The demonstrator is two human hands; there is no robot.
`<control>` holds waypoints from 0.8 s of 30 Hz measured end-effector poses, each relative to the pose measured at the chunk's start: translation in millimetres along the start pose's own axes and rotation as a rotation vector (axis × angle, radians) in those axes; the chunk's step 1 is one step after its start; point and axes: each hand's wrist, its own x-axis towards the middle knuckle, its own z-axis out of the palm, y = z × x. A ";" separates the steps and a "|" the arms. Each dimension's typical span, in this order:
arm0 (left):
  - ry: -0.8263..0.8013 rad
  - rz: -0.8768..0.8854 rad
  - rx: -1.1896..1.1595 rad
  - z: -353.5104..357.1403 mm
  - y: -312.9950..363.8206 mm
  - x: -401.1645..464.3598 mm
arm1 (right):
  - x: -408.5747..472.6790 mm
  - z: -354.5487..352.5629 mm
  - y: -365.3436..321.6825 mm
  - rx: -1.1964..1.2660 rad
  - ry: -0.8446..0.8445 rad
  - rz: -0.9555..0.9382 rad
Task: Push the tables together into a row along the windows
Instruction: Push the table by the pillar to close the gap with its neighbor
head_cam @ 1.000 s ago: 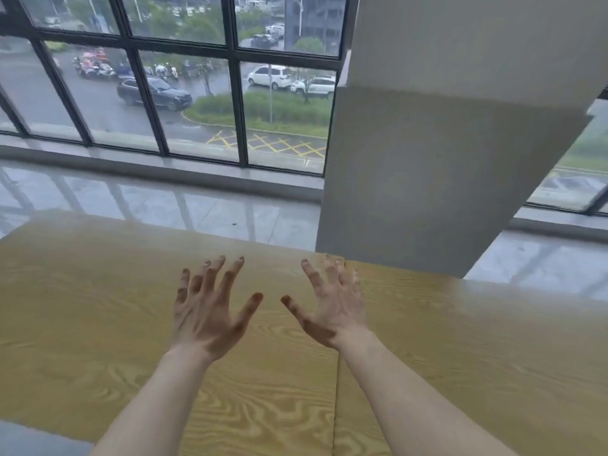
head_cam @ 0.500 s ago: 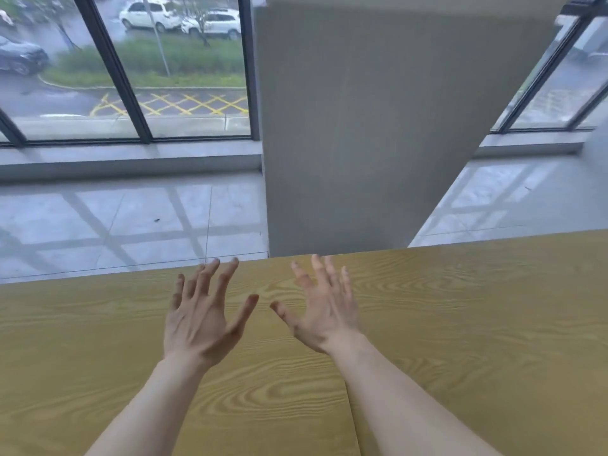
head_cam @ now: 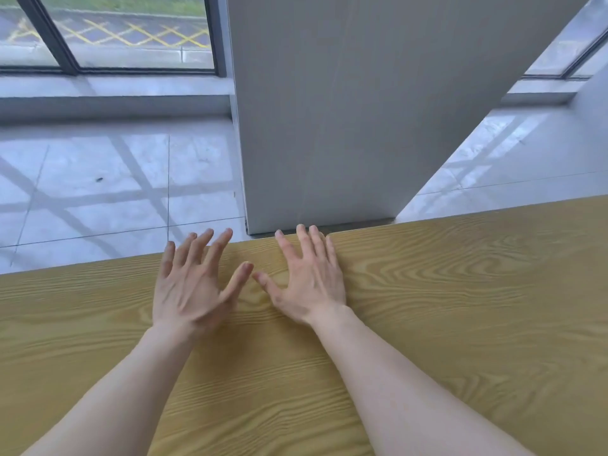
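— Grey floor tiles (head_cam: 98, 179) fill the left of the frame, the windows (head_cam: 108, 31) run across the upper left, and a broad grey pillar (head_cam: 362, 110) stands at upper centre. Where is your worktop in all this?

— Your wood-grain worktop (head_cam: 460, 307) takes up the whole lower half of the frame, and its far edge sits just short of the pillar's foot at centre. A strip of bare floor lies between that edge and the window sill on the left.

— And your hands?

— Your left hand (head_cam: 194, 284) and your right hand (head_cam: 309, 281) are both spread, fingers straight and apart, holding nothing. They lie side by side near the far edge, thumbs almost meeting. Your right hand looks flat on the wood. Your left is blurred, so I cannot tell whether its palm rests on the surface or hangs just above it.

— Which step would you say you are at?

— Judging by the pose, you are setting your palms to shove the worktop toward the windows. No seam between two tables can be made out here, so how far the row has closed up cannot be read.

— What does your next push call for?

— Press both palms down firmly so they do not slide on the smooth top, and push evenly with both arms. Mind the pillar: straight ahead you have almost no room, so I judge the push may need to go sideways along the glass instead.
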 end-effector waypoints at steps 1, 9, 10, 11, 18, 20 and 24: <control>-0.002 -0.001 -0.001 5.3 -1.9 7.2 | 7.2 4.3 0.3 0.007 0.011 -0.006; 0.010 -0.003 0.069 30.1 -14.1 26.0 | 25.1 26.9 -0.2 0.014 0.112 -0.018; 0.006 -0.001 0.073 30.2 -14.0 25.7 | 24.8 27.4 0.0 0.013 0.113 -0.019; 0.003 -0.002 0.079 29.8 -13.4 24.9 | 24.3 27.1 0.2 0.010 0.114 -0.020; 0.003 -0.011 0.106 27.5 -9.8 18.4 | 17.1 24.3 0.3 0.007 0.134 -0.017; -0.005 -0.014 0.112 28.4 -8.9 13.3 | 10.6 26.1 1.1 0.008 0.138 -0.015; -0.016 -0.009 0.124 30.6 -8.7 6.2 | 2.6 27.3 1.5 0.002 0.133 -0.018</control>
